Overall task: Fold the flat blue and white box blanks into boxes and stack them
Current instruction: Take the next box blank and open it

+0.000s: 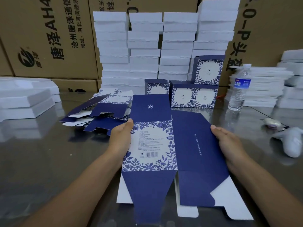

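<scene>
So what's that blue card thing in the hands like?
The blank is thin card, not yet folded up. One panel is white with blue leaves, small print and a barcode; the next is dark blue. Flaps stick out at both ends, white on their insides. The left hand holds its left edge, the right hand its right.

Matt printed card box blank [157,141] on a glossy metal table [49,161] (brown corrugated cartons [49,38] behind)

The box blank [188,145] hides the fingers of the left hand [121,138] and right hand [229,143]; its fine print is unreadable. Far right, blurred white stacks [293,82] run off-frame.
</scene>
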`<state>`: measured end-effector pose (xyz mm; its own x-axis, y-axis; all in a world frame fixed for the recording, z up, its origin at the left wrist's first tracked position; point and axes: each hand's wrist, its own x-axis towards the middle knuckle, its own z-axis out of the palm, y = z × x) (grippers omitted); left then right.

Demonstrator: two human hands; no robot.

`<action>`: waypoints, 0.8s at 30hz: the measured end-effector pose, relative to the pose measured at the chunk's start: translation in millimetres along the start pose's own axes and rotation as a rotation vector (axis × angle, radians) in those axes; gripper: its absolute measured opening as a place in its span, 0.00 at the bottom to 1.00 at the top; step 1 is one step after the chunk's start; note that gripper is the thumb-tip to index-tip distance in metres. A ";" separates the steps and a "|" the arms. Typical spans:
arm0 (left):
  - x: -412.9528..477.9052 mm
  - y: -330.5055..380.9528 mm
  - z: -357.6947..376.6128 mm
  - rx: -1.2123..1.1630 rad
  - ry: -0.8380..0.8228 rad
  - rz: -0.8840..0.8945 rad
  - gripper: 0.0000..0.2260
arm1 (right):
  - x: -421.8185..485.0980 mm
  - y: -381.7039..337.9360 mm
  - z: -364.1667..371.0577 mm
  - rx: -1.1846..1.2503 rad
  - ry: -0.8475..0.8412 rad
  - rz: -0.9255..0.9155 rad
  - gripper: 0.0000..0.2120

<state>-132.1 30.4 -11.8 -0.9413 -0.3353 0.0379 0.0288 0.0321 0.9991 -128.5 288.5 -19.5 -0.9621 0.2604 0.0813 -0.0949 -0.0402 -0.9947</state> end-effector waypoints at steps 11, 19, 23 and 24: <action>-3.8 2.3 1.2 0.026 -0.076 -0.059 0.19 | -3.3 -4.3 1.1 -0.276 0.058 -0.085 0.24; -2.0 -4.4 -0.8 0.151 -0.073 0.074 0.16 | -1.6 2.2 3.3 -0.204 0.040 -0.080 0.22; -0.1 -5.4 -2.1 0.110 -0.030 0.063 0.20 | -3.4 3.6 6.4 -0.302 -0.013 -0.101 0.24; -0.1 -5.9 -1.8 0.098 -0.042 0.047 0.20 | -3.1 3.1 6.2 -0.321 -0.010 -0.109 0.24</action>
<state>-131.6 28.5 -17.6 -0.9532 -0.2912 0.0815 0.0421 0.1391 0.9894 -127.4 281.6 -22.5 -0.9534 0.2368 0.1873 -0.1135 0.2938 -0.9491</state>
